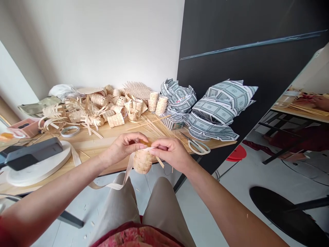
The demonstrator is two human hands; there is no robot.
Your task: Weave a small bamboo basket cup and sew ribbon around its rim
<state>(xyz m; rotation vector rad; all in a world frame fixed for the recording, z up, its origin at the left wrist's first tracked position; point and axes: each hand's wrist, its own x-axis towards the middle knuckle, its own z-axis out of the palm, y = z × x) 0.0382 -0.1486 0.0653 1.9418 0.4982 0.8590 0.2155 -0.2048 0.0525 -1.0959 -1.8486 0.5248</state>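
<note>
A small woven basket (143,162) of pale flat strips hangs between my hands, just off the table's front edge. My left hand (130,144) pinches its rim from the left, thumb and fingers pressed together. At the right side of the rim, my right hand (169,151) grips it too with closed fingertips. A pale fabric ribbon (119,186) runs along the rim, loops down over my lap and back up to the table. Something yellowish shows at the rim between my fingers; its kind is unclear. A loose strip end (160,162) sticks out below my right hand.
Many woven pieces (99,99) are heaped at the back left. Scissors (197,145) lie right of my hands, before stacked patterned card shapes (218,106). A tape roll (70,131) and a phone (34,153) on a white round board (41,169) are at left.
</note>
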